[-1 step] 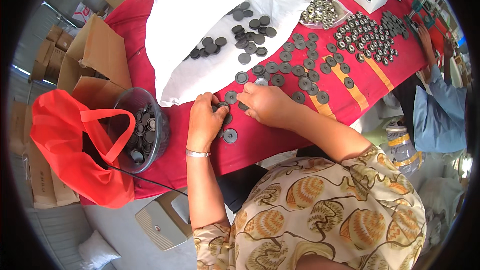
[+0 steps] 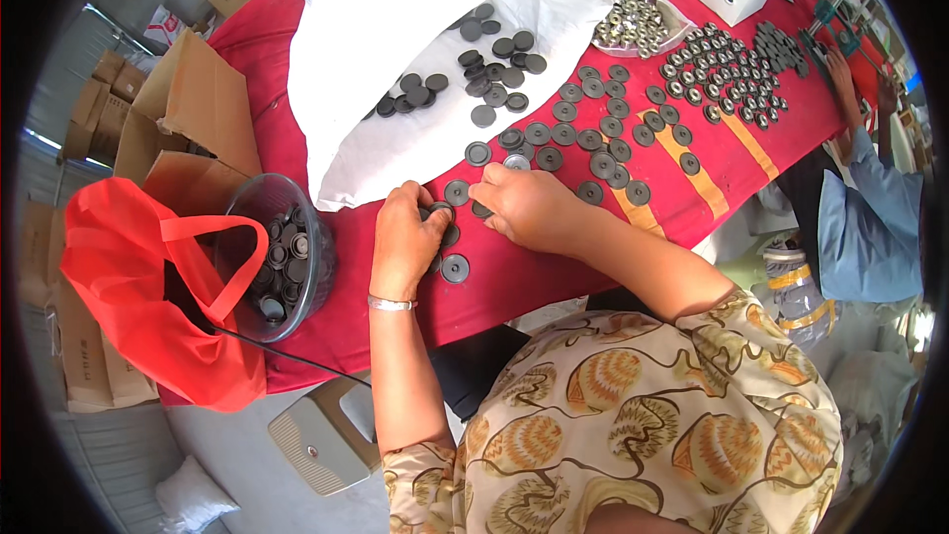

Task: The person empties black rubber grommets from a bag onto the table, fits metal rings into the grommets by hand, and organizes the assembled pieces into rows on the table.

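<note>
My left hand (image 2: pixel 403 237), with a silver bracelet at its wrist, is closed at the near edge of the red-covered table. Its thumb and fingers pinch a black round disc (image 2: pixel 442 209), and more discs lie partly under them. My right hand (image 2: pixel 529 208) is curled just to its right. A dark disc (image 2: pixel 480 210) shows at its fingertips, mostly hidden by the fingers. Between the hands lies a flat disc (image 2: pixel 456 193) with a small centre mark. Another disc (image 2: pixel 455 269) rests close to my left wrist. Many similar discs (image 2: pixel 563 133) spread beyond my right hand.
A white sack (image 2: pixel 366 69) lies open with black discs on it. Left stand a clear tub (image 2: pixel 321 282) of discs, a red bag (image 2: pixel 129 307) and a cardboard box (image 2: pixel 213 104). Metal pieces (image 2: pixel 633 28) fill a clear bag. Assembled discs (image 2: pixel 727 74) lie right, near a co-worker's arm (image 2: pixel 845 89).
</note>
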`<action>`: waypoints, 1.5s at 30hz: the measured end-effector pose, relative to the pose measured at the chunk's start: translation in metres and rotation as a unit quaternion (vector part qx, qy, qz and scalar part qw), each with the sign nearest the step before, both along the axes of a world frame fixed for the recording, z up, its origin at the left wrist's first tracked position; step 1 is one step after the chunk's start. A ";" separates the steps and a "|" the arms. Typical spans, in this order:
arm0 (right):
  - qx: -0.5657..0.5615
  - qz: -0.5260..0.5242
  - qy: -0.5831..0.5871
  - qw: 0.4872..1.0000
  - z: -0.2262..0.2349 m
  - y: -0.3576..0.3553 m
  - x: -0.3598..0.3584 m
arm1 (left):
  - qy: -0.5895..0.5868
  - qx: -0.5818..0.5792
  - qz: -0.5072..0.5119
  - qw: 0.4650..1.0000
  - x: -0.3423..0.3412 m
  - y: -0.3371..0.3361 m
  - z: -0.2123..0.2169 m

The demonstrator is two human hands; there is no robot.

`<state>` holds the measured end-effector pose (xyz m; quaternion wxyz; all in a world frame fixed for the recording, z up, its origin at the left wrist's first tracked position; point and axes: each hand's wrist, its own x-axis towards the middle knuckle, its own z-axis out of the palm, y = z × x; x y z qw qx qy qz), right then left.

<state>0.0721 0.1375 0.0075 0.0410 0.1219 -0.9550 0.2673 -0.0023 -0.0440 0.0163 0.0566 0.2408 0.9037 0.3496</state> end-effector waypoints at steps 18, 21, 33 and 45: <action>-0.272 -0.037 0.009 0.961 0.024 0.012 0.004 | -0.507 0.558 0.029 0.656 0.050 0.010 -0.011; -0.038 -0.006 0.098 0.994 0.000 0.018 0.005 | -0.347 0.574 0.055 0.740 0.048 -0.012 0.013; 0.100 -0.050 0.141 0.984 -0.007 0.012 -0.053 | 0.209 0.161 0.241 0.934 0.017 -0.100 0.066; -0.254 0.067 0.124 0.957 0.022 0.030 -0.065 | -0.441 0.522 0.053 0.728 -0.027 0.040 0.006</action>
